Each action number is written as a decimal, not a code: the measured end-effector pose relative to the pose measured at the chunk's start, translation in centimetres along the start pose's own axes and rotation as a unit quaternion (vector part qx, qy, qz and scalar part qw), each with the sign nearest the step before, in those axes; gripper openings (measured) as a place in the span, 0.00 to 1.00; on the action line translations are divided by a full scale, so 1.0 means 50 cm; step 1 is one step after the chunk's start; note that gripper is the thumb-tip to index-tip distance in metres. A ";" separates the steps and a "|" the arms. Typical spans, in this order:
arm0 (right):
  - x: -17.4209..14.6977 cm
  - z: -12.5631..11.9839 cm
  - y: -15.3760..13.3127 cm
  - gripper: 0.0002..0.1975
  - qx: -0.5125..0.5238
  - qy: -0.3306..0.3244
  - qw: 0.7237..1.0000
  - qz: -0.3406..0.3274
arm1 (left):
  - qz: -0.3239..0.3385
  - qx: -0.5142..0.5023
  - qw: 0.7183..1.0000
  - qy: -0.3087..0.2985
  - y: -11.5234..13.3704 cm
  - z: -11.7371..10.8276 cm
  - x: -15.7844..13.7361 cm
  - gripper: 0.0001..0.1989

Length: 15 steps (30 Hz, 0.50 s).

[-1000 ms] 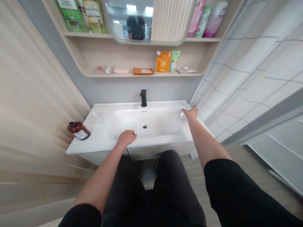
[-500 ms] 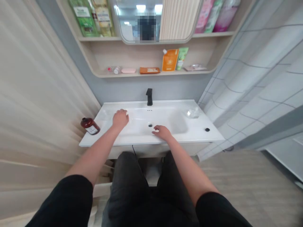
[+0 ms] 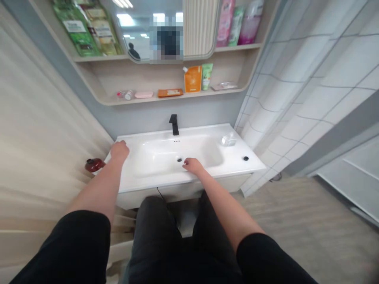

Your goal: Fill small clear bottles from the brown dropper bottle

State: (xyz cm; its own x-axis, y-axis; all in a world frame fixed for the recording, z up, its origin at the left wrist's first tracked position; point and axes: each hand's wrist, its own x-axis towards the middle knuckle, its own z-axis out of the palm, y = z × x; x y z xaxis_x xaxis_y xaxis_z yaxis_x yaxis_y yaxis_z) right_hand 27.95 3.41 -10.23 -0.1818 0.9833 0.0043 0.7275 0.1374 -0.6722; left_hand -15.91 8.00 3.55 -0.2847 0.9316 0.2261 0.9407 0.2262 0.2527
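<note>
My left hand (image 3: pixel 120 150) is at the back left corner of the white washbasin (image 3: pixel 139 179), its fingers curled downward. What lies under them is hidden. Close to that wrist, a brown bottle (image 3: pixel 95 165) with a black cap and a pale label is partly covered by my forearm. Over the front of the bowl, near the drain (image 3: pixel 179 160), hovers my right hand (image 3: pixel 193 165). Its fingers are loosely bent and a little apart, with nothing visible in them. A black faucet (image 3: pixel 174 125) rises behind the bowl.
On the basin's right side are a clear container (image 3: pixel 229 140) and a small black round piece (image 3: pixel 246 158). The shelf (image 3: pixel 139 100) above bears an orange pouch (image 3: pixel 193 79), a green tube (image 3: pixel 207 77) and several small items. A curtain (image 3: pixel 44 118) hangs at left.
My left hand has moved left, from the bowl's edge to the basin's back left corner. My right hand stays near the drain, its fingers bent slightly more. The view has turned right.
</note>
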 end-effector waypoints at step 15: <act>0.020 -0.018 0.016 0.46 0.263 -0.048 0.963 -0.041 | 0.060 -0.471 0.876 -0.087 0.295 0.279 -0.279 0.15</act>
State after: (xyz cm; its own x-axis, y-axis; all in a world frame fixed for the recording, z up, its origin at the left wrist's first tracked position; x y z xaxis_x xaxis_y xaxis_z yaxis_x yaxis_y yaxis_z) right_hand 28.98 4.60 -10.10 -0.3026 0.9529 0.0214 0.2781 0.1097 -0.9543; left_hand 4.49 2.32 -9.03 -0.0842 0.9803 0.1788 0.3693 -0.1360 0.9193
